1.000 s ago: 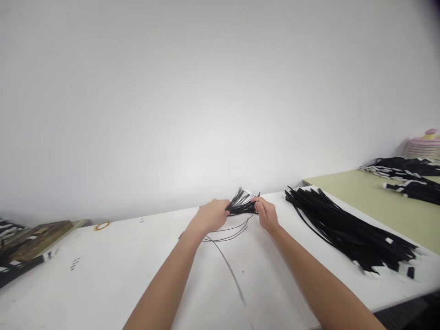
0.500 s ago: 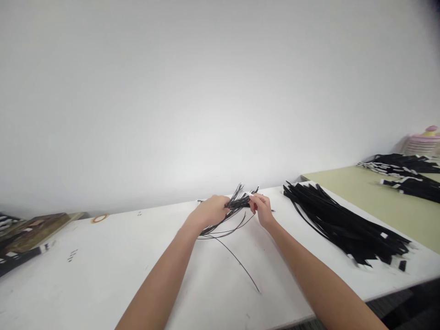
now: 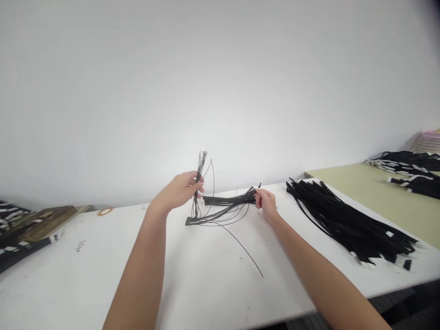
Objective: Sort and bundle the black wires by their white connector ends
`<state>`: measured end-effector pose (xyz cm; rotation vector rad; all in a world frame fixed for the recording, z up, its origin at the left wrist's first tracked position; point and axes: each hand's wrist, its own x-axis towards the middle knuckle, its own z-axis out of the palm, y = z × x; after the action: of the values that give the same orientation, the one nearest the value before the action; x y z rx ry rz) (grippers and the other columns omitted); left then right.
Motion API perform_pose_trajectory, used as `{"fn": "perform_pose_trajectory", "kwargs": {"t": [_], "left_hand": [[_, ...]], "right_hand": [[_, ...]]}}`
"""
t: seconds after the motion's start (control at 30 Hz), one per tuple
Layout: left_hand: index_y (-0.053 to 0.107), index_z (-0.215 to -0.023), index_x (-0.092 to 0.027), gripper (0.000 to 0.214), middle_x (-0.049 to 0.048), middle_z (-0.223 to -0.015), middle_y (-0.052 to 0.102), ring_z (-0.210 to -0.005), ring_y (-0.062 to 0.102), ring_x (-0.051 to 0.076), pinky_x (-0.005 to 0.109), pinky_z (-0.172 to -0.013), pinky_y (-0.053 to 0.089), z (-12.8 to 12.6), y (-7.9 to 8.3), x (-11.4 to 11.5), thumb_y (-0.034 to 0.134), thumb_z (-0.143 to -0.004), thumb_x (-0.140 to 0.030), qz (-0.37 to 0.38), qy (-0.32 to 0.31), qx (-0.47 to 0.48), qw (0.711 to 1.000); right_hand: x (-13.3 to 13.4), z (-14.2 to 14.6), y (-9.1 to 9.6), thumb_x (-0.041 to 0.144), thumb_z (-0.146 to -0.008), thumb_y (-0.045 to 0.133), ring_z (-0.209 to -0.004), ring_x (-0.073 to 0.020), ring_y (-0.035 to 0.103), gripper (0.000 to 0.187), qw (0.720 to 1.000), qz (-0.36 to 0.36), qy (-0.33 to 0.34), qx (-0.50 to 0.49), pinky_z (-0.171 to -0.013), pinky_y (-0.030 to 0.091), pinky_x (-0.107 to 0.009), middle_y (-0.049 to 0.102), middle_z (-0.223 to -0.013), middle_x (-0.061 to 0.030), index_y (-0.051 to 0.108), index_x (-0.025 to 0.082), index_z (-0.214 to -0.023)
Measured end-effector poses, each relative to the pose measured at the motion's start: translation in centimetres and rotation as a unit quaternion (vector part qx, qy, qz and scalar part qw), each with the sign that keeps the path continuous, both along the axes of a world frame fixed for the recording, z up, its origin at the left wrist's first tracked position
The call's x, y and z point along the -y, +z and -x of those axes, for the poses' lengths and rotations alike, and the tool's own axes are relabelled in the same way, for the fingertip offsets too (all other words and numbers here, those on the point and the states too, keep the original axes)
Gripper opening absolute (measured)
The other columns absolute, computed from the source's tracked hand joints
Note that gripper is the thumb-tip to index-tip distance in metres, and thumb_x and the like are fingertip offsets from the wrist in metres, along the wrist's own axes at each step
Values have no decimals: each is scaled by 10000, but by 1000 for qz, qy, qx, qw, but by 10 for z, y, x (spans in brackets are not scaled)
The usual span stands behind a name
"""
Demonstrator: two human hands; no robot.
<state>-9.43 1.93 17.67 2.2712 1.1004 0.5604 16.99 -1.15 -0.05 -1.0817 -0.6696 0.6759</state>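
Note:
My left hand [image 3: 181, 189] is closed round a thin bunch of black wires [image 3: 199, 174] that stands upright above the white table [image 3: 103, 270]. My right hand [image 3: 266, 204] pinches the right end of a second bunch of black wires [image 3: 228, 200] lying flat on the table between both hands. Loose wire loops trail under that bunch. One single black wire [image 3: 244, 250] runs from them toward the table's front.
A large heap of black strips [image 3: 347, 224] lies at the right of the table. More black bundles [image 3: 409, 169] rest on the beige table [image 3: 378, 197] beyond. At the far left are a brown board [image 3: 41, 222], black-and-white pieces and a tape ring [image 3: 105, 211].
The one bunch held by both hands has split. My left hand has lifted a few wires up and to the left; the remaining bunch stays low in my right hand.

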Motion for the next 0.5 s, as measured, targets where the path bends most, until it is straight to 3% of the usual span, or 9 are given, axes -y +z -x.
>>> {"fn": "perform_pose_trajectory", "kwargs": {"t": [0.23, 0.5], "left_hand": [[565, -908, -182, 255, 61, -786, 681, -794, 653, 201, 335, -698, 520, 24, 15, 1, 515, -801, -408, -28, 51, 90, 994], [571, -919, -192, 278, 71, -795, 687, -833, 658, 220, 360, -751, 544, 40, 30, 12, 583, -775, -430, -42, 122, 212, 969]], "right_hand": [[-2, -4, 1, 348, -868, 552, -334, -25, 297, 302, 996, 61, -24, -66, -349, 252, -162, 360, -441, 106, 510, 136, -658], [-6, -11, -4, 358, -906, 502, -404, -20, 357, 263, 983, 109, -47, -140, -373, 315, -148, 443, -576, 72, 539, 121, -798]]}}
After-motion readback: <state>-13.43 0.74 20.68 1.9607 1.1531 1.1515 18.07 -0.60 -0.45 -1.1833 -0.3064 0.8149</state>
